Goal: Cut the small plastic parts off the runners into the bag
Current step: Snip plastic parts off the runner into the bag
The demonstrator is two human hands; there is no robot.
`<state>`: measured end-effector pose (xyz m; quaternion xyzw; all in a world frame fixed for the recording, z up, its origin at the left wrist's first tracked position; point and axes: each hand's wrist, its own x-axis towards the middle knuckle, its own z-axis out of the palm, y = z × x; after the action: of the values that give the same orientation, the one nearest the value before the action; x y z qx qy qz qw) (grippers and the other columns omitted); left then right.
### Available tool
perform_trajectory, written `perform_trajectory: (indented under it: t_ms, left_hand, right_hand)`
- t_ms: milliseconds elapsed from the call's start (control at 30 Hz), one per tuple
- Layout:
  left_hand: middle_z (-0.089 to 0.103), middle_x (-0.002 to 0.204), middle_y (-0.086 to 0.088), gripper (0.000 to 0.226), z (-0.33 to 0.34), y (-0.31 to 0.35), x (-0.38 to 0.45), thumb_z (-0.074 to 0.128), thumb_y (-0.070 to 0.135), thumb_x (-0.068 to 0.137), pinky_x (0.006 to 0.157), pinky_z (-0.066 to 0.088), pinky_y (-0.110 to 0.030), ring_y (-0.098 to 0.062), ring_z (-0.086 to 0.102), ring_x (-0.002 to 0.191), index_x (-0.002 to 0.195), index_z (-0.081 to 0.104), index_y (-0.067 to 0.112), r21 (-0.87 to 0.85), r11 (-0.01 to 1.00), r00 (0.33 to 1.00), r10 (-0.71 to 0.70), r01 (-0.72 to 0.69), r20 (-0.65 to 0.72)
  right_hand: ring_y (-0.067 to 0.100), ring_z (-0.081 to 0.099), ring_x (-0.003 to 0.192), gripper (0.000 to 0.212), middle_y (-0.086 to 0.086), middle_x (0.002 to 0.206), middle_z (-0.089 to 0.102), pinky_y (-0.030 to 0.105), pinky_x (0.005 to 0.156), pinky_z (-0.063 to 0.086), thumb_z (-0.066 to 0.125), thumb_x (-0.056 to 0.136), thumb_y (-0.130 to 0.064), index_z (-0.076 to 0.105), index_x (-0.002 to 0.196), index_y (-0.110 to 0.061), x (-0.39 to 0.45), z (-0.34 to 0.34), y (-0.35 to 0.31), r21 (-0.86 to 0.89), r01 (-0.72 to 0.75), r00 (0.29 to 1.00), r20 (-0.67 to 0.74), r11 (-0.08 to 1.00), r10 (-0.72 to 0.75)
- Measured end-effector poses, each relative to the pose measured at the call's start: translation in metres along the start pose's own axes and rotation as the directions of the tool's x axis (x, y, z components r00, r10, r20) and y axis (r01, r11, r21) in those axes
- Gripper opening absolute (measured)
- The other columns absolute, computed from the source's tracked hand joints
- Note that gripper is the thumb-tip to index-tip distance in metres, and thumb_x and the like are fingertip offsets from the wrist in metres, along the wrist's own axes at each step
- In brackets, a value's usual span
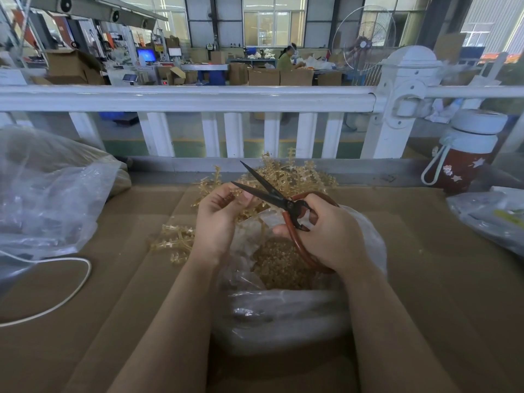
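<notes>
Your right hand [326, 231] has its fingers wrapped through the red loops of the scissors [279, 199], blades spread wide and pointing to the far left. Your left hand [219, 214] pinches a runner [236, 194] right at the blade mouth, directly over the open bag [283, 307] near you, where a good heap of cut parts [283, 265] already sits. Looks like you're mid-snip on this one. Next I'd feed a part's stem between the blades and close so it drops straight down. Uncut pile [295, 174] waits at the far side, a few more runners [175, 242] lie left.
</notes>
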<state>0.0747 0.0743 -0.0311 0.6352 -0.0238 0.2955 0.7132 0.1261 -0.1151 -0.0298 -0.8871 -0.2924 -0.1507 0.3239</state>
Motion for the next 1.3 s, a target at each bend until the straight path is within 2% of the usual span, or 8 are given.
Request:
perform_trajectory:
  t_ms: [233,400,467,600,733,800,1100,1300]
  left_hand:
    - [0.075,0.087,0.0,0.008,0.001,0.001,-0.001,0.068,0.007,0.089,0.084,0.053,-0.031,-0.017,0.07,0.085,0.089,0.072,0.013,0.008,1.0,0.998,-0.02,0.021,-0.055]
    - [0.075,0.082,0.003,0.029,0.005,0.005,-0.003,0.065,-0.002,0.089,0.074,0.053,-0.021,-0.012,0.07,0.081,0.076,0.075,0.022,0.054,0.999,1.0,-0.007,0.008,-0.017]
    - [0.075,0.081,0.002,0.029,0.006,0.006,-0.004,0.061,-0.007,0.088,0.074,0.053,-0.02,-0.012,0.069,0.081,0.078,0.074,0.016,0.052,0.999,1.0,-0.007,0.007,0.008]
    - [0.074,0.078,0.002,0.025,0.007,0.005,-0.005,0.058,-0.01,0.087,0.071,0.053,-0.02,-0.011,0.069,0.077,0.08,0.072,0.01,0.045,0.999,0.999,-0.03,0.029,0.02]
    - [0.073,0.076,0.001,0.022,0.006,0.004,-0.004,0.058,-0.01,0.087,0.069,0.052,-0.02,-0.01,0.068,0.074,0.081,0.071,0.007,0.009,0.999,0.999,-0.043,0.043,0.031]
    - [0.072,0.077,0.001,0.024,0.004,0.003,-0.004,0.06,-0.008,0.088,0.071,0.052,-0.021,-0.012,0.067,0.076,0.079,0.072,0.01,0.003,0.999,0.998,-0.041,0.041,0.04]
    - [0.068,0.075,-0.002,0.028,0.003,0.001,-0.004,0.058,-0.001,0.093,0.083,0.052,-0.034,-0.019,0.063,0.077,0.077,0.072,0.017,-0.021,0.997,0.996,-0.079,0.08,0.047]
    - [0.064,0.074,-0.003,0.009,0.005,0.003,-0.006,0.058,0.003,0.096,0.069,0.052,-0.022,-0.012,0.061,0.069,0.091,0.065,0.005,0.008,1.0,1.0,0.016,-0.016,0.02]
  right_hand:
    - [-0.01,0.052,0.071,0.042,-0.028,0.082,0.057,-0.005,0.069,0.036,0.068,0.076,-0.073,0.053,0.096,-0.04,-0.003,-0.009,-0.006,0.034,0.007,0.999,-0.043,0.999,-0.005]
    - [0.006,0.063,0.084,0.061,-0.016,0.092,0.069,0.02,0.071,0.052,0.056,0.07,-0.085,0.06,0.1,-0.032,0.001,0.003,0.0,0.002,-0.011,1.0,0.002,1.0,0.011]
    - [0.005,0.062,0.083,0.066,-0.017,0.091,0.067,0.023,0.071,0.053,0.053,0.068,-0.088,0.062,0.101,-0.032,0.001,0.005,0.002,-0.011,-0.007,1.0,0.007,1.0,0.007]
    - [0.003,0.06,0.083,0.058,-0.019,0.089,0.066,0.02,0.072,0.05,0.06,0.071,-0.082,0.063,0.101,-0.032,0.0,0.002,-0.001,-0.024,-0.008,1.0,0.026,1.0,0.008]
    - [-0.017,0.042,0.068,0.048,-0.032,0.072,0.046,-0.001,0.062,0.037,0.061,0.076,-0.081,0.061,0.099,-0.039,-0.002,-0.009,-0.009,-0.134,0.025,0.999,0.022,0.991,-0.023]
    - [-0.019,0.035,0.064,0.047,-0.034,0.07,0.04,-0.009,0.074,0.028,0.061,0.077,-0.08,0.063,0.101,-0.039,-0.004,-0.013,-0.012,-0.143,0.025,0.999,0.028,0.989,-0.021]
    - [-0.016,0.039,0.058,0.046,-0.031,0.063,0.042,-0.008,0.073,0.029,0.063,0.077,-0.078,0.067,0.095,-0.036,-0.004,-0.015,-0.017,-0.135,-0.001,1.0,0.026,0.991,0.005]
    - [-0.016,0.042,0.059,0.044,-0.031,0.065,0.042,-0.009,0.072,0.027,0.065,0.077,-0.076,0.066,0.1,-0.039,-0.004,-0.016,-0.017,-0.117,-0.014,0.998,0.053,0.993,0.02]
